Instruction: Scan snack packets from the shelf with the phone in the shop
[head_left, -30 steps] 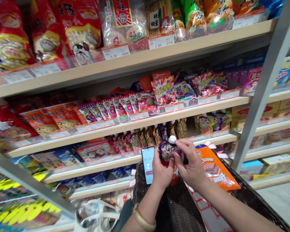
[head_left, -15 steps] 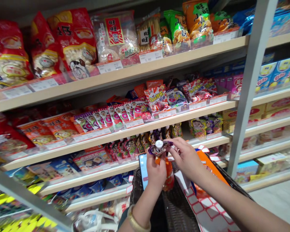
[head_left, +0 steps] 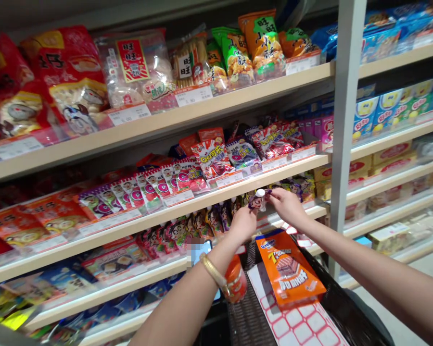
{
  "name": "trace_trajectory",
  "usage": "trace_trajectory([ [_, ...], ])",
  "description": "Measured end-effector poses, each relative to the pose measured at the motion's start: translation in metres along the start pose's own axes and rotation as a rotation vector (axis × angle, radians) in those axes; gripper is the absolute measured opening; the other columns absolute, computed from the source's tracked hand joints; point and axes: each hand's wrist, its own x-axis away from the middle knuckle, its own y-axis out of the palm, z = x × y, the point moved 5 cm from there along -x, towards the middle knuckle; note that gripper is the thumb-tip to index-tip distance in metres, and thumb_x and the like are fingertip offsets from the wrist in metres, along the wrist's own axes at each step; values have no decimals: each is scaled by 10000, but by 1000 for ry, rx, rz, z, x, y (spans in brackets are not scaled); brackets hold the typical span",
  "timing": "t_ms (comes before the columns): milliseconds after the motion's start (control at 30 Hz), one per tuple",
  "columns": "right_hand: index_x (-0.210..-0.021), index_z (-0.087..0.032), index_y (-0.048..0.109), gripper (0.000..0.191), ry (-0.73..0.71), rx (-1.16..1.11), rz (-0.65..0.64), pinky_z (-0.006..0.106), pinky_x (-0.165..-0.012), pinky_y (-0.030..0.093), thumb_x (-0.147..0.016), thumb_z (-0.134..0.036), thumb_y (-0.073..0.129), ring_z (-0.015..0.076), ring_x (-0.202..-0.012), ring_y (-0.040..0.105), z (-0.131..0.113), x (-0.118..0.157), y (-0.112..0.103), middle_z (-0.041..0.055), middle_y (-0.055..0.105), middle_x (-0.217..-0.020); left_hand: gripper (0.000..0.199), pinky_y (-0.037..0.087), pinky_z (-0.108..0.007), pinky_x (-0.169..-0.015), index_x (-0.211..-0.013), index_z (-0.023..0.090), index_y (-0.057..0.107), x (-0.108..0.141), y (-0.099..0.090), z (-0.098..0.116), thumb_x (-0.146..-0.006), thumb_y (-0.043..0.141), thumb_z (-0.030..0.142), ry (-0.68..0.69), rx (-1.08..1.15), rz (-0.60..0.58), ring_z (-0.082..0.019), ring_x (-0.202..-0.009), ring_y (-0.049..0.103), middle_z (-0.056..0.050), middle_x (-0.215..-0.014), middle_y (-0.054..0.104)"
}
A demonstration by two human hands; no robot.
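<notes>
Between my two hands is a small purple spouted jelly pouch (head_left: 256, 203) with a white cap pointing up. My left hand (head_left: 244, 223) grips its left side, and a gold bangle circles that wrist. My right hand (head_left: 286, 203) pinches the pouch's right edge. The fingers partly cover the pouch, so its front print is hard to read. Just beyond the hands, a row of similar spouted pouches (head_left: 187, 229) stands on the lower shelf.
Below my arms is a dark woven basket (head_left: 248, 307) holding an orange snack bag (head_left: 286, 266), a red-and-white patterned package (head_left: 296, 321) and an orange-red jar (head_left: 235, 278). A phone (head_left: 202, 252) is beside the jar. A grey shelf post (head_left: 347, 120) rises at the right.
Both hands have carried the pouch forward and up toward the shelf with the similar pouches. The view has shifted right, and more of the orange bag in the basket shows.
</notes>
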Motion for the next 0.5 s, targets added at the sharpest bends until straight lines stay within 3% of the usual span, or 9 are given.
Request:
trace_trajectory([
  [133, -810, -195, 756, 276, 106, 41, -67, 267, -738, 459, -902, -192, 495, 203, -832, 663, 29, -12, 22, 77, 739, -871, 365, 499, -302, -626, -491, 195, 552, -24, 21, -20, -855, 555, 221, -163, 76, -74, -184, -527, 593, -33, -481, 582],
  [233, -752, -168, 730, 291, 201, 64, -156, 278, -739, 482, -933, -194, 503, 198, -803, 672, 48, -17, 40, 89, 724, -799, 371, 512, -276, -587, -526, 178, 565, -33, 32, -34, -892, 523, 230, -267, 155, -94, -168, -524, 622, -52, -519, 629],
  [333, -970, -157, 698, 193, 265, 74, -235, 334, -810, 537, -967, -282, 551, 188, -894, 671, 60, -19, 55, 86, 706, -996, 374, 548, -307, -595, -544, 166, 563, -39, 39, -42, -909, 488, 206, -338, 217, -82, -182, -537, 656, -90, -570, 672],
  [400, -1162, -177, 627, 266, 277, 73, -280, 396, -858, 557, -959, -345, 588, 198, -994, 654, 64, -20, 63, 82, 650, -1176, 346, 564, -331, -612, -566, 160, 566, -42, 42, -45, -903, 494, 192, -347, 249, -57, -193, -550, 673, -109, -608, 696],
  [500, -1241, -181, 585, 338, 268, 75, -349, 429, -881, 556, -950, -352, 603, 220, -1051, 639, 66, -18, 71, 90, 614, -1250, 222, 568, -339, -642, -641, 156, 590, -43, 42, -44, -858, 584, 200, -283, 290, 17, -222, -617, 708, -116, -640, 715],
])
